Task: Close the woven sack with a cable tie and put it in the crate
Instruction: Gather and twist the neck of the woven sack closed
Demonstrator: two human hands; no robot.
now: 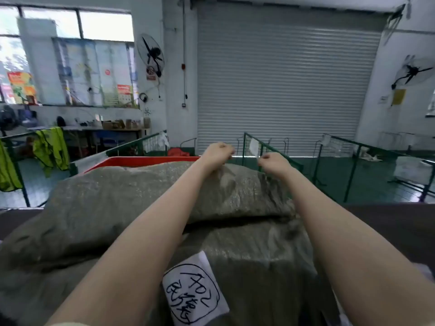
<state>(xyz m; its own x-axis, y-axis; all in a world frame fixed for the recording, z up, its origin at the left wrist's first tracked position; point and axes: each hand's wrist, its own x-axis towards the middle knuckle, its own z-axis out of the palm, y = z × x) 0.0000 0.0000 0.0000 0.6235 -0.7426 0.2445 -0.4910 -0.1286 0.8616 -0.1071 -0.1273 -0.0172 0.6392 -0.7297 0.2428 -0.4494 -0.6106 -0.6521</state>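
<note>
A: The woven sack (146, 203) is lying across the middle of the frame, grey-green and bulging, with its far end hanging over the rim of the red crate (141, 160) just above centre. A second sack with a white handwritten label (194, 288) is sitting under it at the bottom of the frame.

B: And the hands?

A: Both are reaching to the far end. The left hand (217, 152) is curling its fingers closed on the gathered fabric at the neck. The right hand (273, 162) is pinching something thin between thumb and fingers, just beside the left. There is a pale thin strip running between the two hands; I am judging it to be the cable tie (244, 157), though it is too thin to be sure.

B: What is worrying you?

A: The neck is looking loosely bunched. If the tie is cinching over only part of the gather, the mouth may be gaping afterwards. The tail could also be slipping out of that light pinch before it is catching in the head.

B: Anything beyond the sack?

A: The sack is balancing half on the crate rim, half on the one below. Pulling hard at the far end might be dragging it off sideways toward the green railing (277, 151) right of centre, rather than into the crate.
</note>
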